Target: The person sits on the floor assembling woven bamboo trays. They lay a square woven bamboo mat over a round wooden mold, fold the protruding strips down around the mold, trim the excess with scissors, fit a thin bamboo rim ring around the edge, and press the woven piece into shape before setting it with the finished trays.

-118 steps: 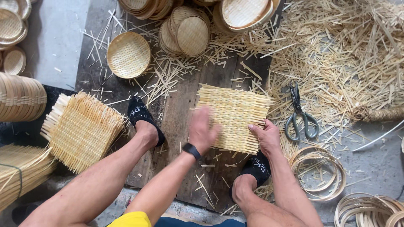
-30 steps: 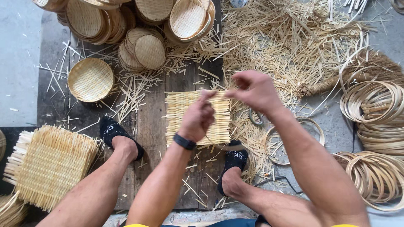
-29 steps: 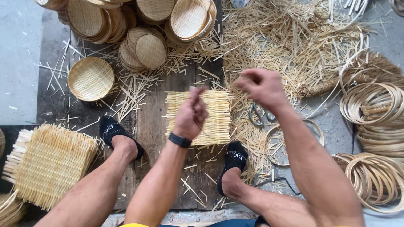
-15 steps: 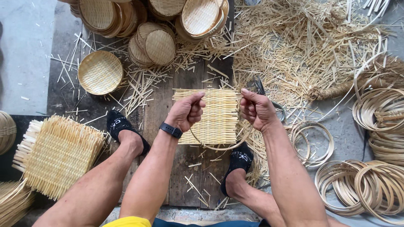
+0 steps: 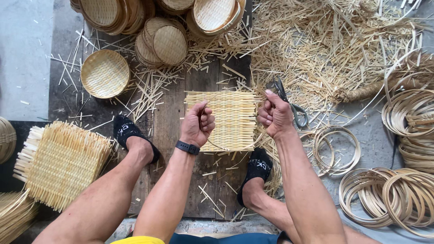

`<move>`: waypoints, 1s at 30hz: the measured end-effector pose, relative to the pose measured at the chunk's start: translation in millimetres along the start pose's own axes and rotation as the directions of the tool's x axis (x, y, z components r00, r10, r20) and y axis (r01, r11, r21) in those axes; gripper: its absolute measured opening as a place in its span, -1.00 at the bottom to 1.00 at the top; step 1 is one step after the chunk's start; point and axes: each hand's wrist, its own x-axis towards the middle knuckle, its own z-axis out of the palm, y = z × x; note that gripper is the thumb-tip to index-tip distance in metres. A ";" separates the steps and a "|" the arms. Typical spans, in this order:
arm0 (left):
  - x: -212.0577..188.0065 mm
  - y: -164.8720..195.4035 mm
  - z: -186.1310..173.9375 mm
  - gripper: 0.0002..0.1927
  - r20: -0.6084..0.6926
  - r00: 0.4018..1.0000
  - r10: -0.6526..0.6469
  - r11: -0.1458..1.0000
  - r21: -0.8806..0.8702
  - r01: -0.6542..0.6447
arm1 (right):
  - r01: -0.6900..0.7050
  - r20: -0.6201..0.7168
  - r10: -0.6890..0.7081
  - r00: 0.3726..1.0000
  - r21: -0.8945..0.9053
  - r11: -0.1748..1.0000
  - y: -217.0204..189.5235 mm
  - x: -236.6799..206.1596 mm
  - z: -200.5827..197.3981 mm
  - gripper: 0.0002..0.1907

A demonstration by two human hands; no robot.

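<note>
1. A dark wooden board (image 5: pixel 176 135) carries the work; my two feet in black socks rest on it, one at 8 o'clock and one at 5 o'clock from the mat.
2. A heap of loose bamboo offcuts (image 5: pixel 325 40) fills the ground from 12 to 2 o'clock, with finished round woven trays (image 5: pixel 105 73) stacked and scattered from 10 to 12 o'clock.
3. A pile of square woven mats (image 5: pixel 61 162) lies well apart at 9 o'clock; coiled bamboo hoops (image 5: pixel 384 199) lie at 3 to 4 o'clock.
4. The square woven mat (image 5: pixel 230 119) lies flat on the board, directly under and between my fists.
5. My left hand (image 5: pixel 196 124) is closed in a fist over the mat's left edge, pinching one end of a thin bamboo strip (image 5: pixel 226 148).
6. My right hand (image 5: pixel 275 115) is fisted at the mat's right edge, at 3 o'clock from the left, gripping the strip's other end.
7. The strip sags in a shallow loop between the fists, its long axis running 9 to 3 o'clock across the mat's near edge; both hands sit about equally close to it.
8. Scissors (image 5: pixel 294 110) lie just beyond my right fist, at 2 o'clock.
</note>
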 end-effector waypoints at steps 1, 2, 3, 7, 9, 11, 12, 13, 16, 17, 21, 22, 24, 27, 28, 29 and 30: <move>0.9 -2.6 -3.2 -0.65 -0.007 1.000 -0.008 1.000 -0.009 0.008 | -0.019 0.018 0.019 1.000 0.002 1.000 0.3 2.0 -2.0 -0.58; 2.1 -4.5 -5.4 -0.64 -0.012 1.000 -0.017 1.000 -0.018 0.016 | -0.036 0.036 0.036 0.999 0.002 0.999 -0.3 3.4 -3.4 -0.59; 3.5 -4.9 -6.9 -0.64 -0.003 1.000 -0.006 0.999 -0.046 0.006 | -0.051 0.055 0.051 0.997 0.001 0.999 -1.6 4.0 -4.5 -0.60; 3.2 0.4 -10.8 -0.65 -0.006 0.998 0.068 0.985 -0.161 -0.068 | 0.004 0.078 0.015 0.997 -0.246 0.969 0.5 -1.8 -5.4 -0.64; 3.8 3.1 -13.2 -0.71 -0.041 0.993 0.112 0.979 -0.169 -0.117 | 0.108 0.115 -0.066 0.991 -0.416 0.903 7.2 -4.6 -6.4 -0.73; 6.0 1.9 -19.4 -0.77 -0.099 0.985 0.142 0.980 -0.129 -0.154 | 0.142 0.070 -0.123 0.990 -0.518 0.843 16.1 -1.5 -8.3 -0.76; 8.4 -0.6 -24.0 -0.84 -0.157 0.966 0.204 0.975 -0.060 -0.215 | 0.152 0.048 -0.152 0.987 -0.568 0.809 21.0 1.0 -10.3 -0.74; 11.8 -4.2 -29.5 -0.91 -0.209 0.941 0.267 0.963 0.013 -0.271 | 0.155 0.016 -0.179 0.984 -0.583 0.798 26.6 4.3 -12.3 -0.76; 24.2 -14.1 -53.5 -0.91 -0.269 0.826 0.496 0.830 0.425 -0.361 | 0.113 -0.098 -0.238 0.966 -0.671 0.733 44.9 15.3 -18.4 -0.79; 28.3 -15.3 -63.3 -0.89 -0.252 0.778 0.575 0.735 0.576 -0.357 | 0.065 -0.145 -0.244 0.959 -0.725 0.686 51.6 18.2 -20.0 -0.80; 37.5 -15.1 -99.5 -0.86 0.000 0.651 0.759 0.121 0.983 -0.141 | 0.032 -0.146 -0.305 0.941 -0.860 0.510 80.6 25.7 -23.0 -0.84; 38.6 -14.5 -105.7 -0.85 0.032 0.666 0.745 0.048 0.994 -0.102 | 0.044 -0.127 -0.350 0.928 -0.896 0.442 86.6 26.4 -23.9 -0.84; 40.8 -13.5 -113.0 -0.83 0.034 0.696 0.717 0.005 0.999 -0.053 | 0.059 -0.079 -0.432 0.898 -0.953 0.296 94.9 27.7 -26.4 -0.84; 43.8 -11.0 -114.8 -0.84 -0.063 0.731 0.679 0.093 0.996 0.000 | -0.013 -0.145 -0.371 0.917 -0.942 0.335 98.3 30.9 -30.6 -0.83; 44.9 -9.6 -114.0 -0.83 -0.103 0.739 0.665 0.120 0.992 0.031 | -0.013 -0.146 -0.376 0.915 -0.942 0.335 98.5 31.6 -31.8 -0.82; 45.7 -8.2 -113.1 -0.83 -0.144 0.745 0.651 0.146 0.987 0.063 | -0.012 -0.147 -0.380 0.913 -0.942 0.336 98.5 32.0 -32.8 -0.82; 46.0 -7.0 -112.4 -0.82 -0.156 0.751 0.642 0.167 0.984 0.061 | -0.011 -0.148 -0.383 0.912 -0.941 0.338 98.6 32.3 -33.5 -0.82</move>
